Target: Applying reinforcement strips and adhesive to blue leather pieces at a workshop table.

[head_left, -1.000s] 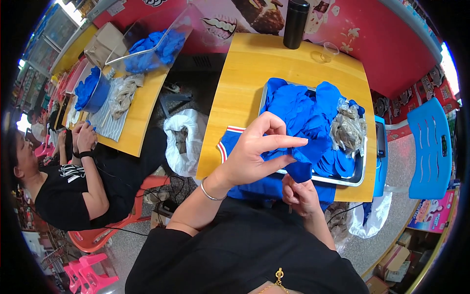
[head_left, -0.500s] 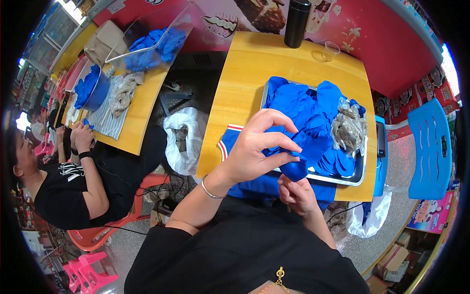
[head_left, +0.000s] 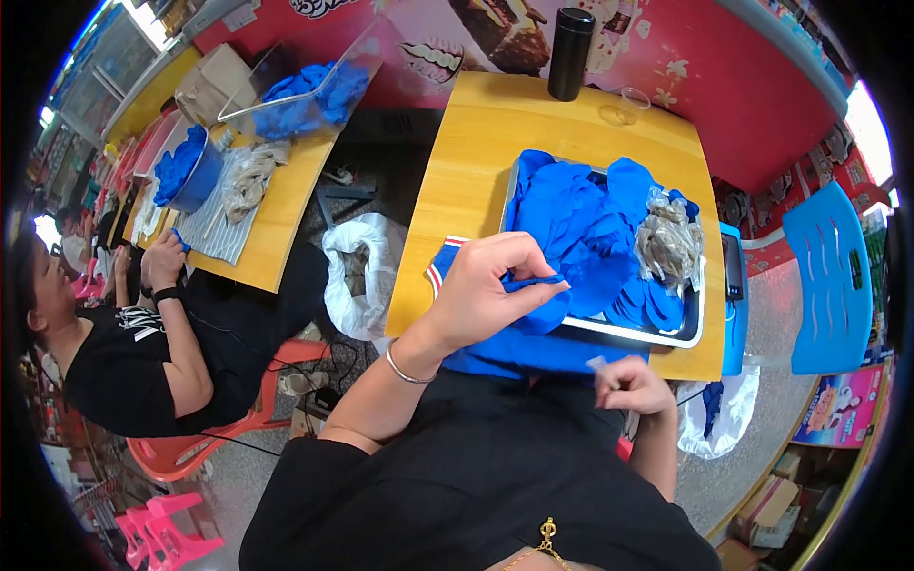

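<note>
My left hand (head_left: 481, 293) pinches a small blue fabric piece (head_left: 541, 314) between thumb and fingers, just in front of the metal tray (head_left: 693, 333). Lower and to the right, my right hand (head_left: 630, 385) is closed, with a small pale, see-through scrap (head_left: 597, 364) showing at its fingertips; its kind is unclear. Many more blue fabric pieces (head_left: 571, 214) lie heaped in the tray. A clear plastic bag (head_left: 668, 240) of greyish-brown stuff rests on the heap's right side. Blue cloth with striped trim (head_left: 446, 259) lies along the near table edge.
A black bottle (head_left: 571, 55) and a clear cup (head_left: 632, 101) stand at the table's far side. White-lined bins (head_left: 357, 305) flank the table. At left, another person handles blue material beside a blue bucket (head_left: 193, 181) and a clear bin (head_left: 305, 109). A blue chair (head_left: 833, 276) stands right.
My hands have moved apart. The right has pulled away down and to the right, a pale scrap now at its fingers. The left keeps the blue piece, its fingers curled more tightly.
</note>
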Motion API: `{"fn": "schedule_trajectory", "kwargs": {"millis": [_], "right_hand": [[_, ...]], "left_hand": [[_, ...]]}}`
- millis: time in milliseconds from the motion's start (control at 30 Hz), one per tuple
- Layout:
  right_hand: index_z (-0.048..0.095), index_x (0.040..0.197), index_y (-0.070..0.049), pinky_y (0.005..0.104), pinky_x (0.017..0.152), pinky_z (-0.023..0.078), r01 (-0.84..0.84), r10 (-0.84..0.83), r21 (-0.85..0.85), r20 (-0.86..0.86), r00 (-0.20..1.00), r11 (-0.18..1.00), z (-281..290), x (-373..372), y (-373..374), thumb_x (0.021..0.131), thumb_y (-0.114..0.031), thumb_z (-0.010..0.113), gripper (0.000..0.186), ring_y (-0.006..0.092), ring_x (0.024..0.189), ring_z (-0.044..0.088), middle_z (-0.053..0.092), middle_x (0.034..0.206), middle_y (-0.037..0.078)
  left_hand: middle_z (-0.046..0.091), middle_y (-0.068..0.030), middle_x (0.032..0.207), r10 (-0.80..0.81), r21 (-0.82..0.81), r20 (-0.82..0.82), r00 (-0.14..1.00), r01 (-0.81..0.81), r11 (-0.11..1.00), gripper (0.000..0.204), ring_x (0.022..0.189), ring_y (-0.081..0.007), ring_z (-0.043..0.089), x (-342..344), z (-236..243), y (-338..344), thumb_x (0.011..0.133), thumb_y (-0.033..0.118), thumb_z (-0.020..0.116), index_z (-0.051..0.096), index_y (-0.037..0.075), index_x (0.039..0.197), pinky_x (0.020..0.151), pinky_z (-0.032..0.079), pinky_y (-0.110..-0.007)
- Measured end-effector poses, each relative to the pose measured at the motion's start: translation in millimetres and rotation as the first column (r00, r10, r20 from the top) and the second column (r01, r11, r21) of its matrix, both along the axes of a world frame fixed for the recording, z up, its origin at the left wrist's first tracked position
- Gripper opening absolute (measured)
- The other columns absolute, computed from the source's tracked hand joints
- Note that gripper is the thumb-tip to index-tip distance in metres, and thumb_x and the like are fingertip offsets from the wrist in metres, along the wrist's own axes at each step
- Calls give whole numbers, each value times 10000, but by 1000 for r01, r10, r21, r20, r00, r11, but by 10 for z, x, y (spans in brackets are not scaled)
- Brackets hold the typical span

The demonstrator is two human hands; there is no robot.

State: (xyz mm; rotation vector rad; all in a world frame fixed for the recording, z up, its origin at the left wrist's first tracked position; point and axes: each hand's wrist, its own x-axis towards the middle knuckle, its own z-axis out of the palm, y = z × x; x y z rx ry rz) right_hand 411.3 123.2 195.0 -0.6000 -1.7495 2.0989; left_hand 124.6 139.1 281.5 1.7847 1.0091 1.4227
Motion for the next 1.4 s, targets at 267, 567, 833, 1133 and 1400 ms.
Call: {"fn": "schedule_trajectory", "kwargs": {"millis": [267, 567, 833, 1133, 1400], "right_hand": [[591, 979, 19, 237, 729, 416, 635, -550, 341, -319, 772, 693, 704, -664, -307, 710, -14, 724, 302, 129, 858, 521, 554, 943, 67], [593, 801, 22, 218, 513, 402, 568, -602, 569, -154, 784, 594, 638, -677, -894, 773, -18, 650, 75, 85, 616, 523, 556, 727, 52], [572, 805, 5, 214, 489, 331, 703, -723, 428, -149, 674, 568, 511, -599, -937, 807, -46, 626, 74, 50, 582, 433, 514, 684, 10], [661, 848, -91, 344, 583, 467, 262, -885, 952, 22, 465, 161, 411, -12, -100, 835, -214, 610, 134, 238, 659, 593, 585, 734, 74], [664, 831, -134, 338, 616, 478, -11, -809, 983, 156, 567, 182, 284, 280, 629, 718, -183, 705, 130, 222, 774, 585, 585, 770, 27]], "left_hand": [[535, -36, 629, -183, -74, -124, 975, 175, 982, 126, 568, -111, 478, 305, 23, -495, 695, 23, 724, 600, 9, 709, 517, 362, -243], [536, -62, 619, -159, -131, -292, 943, 126, 983, 171, 561, -151, 515, 377, -114, -1134, 700, 79, 728, 577, -3, 706, 507, 393, -267], [546, -72, 631, -229, -243, -196, 954, 179, 953, 234, 553, -117, 513, 369, -302, -1160, 783, 172, 706, 579, -17, 726, 515, 402, -259], [584, -22, 708, -72, -403, 366, 928, 228, 886, 192, 666, -80, 566, 171, -436, -470, 927, 157, 520, 579, 13, 814, 631, 451, -219], [657, -87, 794, 45, -470, 395, 918, 160, 868, 223, 678, -87, 583, 242, -589, 373, 935, 129, 496, 478, -9, 1109, 650, 447, -192]]}}
